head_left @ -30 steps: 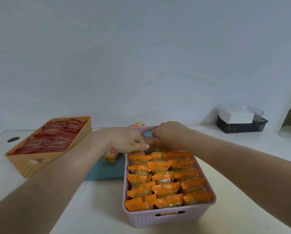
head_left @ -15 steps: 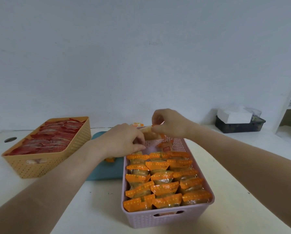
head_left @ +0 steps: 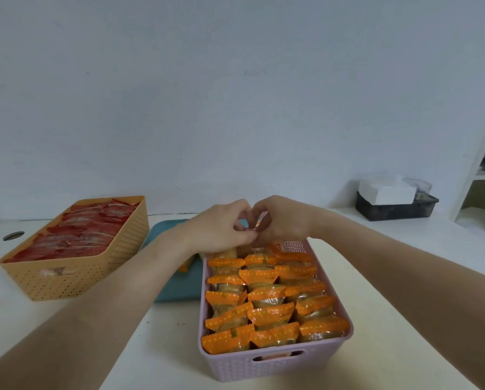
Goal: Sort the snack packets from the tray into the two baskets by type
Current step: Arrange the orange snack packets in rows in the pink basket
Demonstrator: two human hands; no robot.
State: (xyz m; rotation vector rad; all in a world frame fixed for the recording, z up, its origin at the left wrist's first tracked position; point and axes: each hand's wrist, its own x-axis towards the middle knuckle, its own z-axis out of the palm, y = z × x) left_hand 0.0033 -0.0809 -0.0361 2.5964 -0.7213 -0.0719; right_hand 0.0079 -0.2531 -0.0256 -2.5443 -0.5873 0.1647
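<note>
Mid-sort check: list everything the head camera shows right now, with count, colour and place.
lilac perforated plastic basket: one, lilac, nearest, right of centre
orange-edged clear snack packets: many, orange, in three columns filling the lilac basket
tan perforated plastic basket: one, tan, left
red snack packets: many, red, filling the tan basket
teal plastic tray: one, teal, between the baskets, partly behind the left arm
black plastic bin: one, black, back right
white box: one, white, in the black bin
white table: one, white, under everything
held snack packet: one, partly orange, between both hands over the lilac basket's far end
left hand: one, fingers pinching the held snack packet
right hand: one, fingers pinching the held snack packet
</note>
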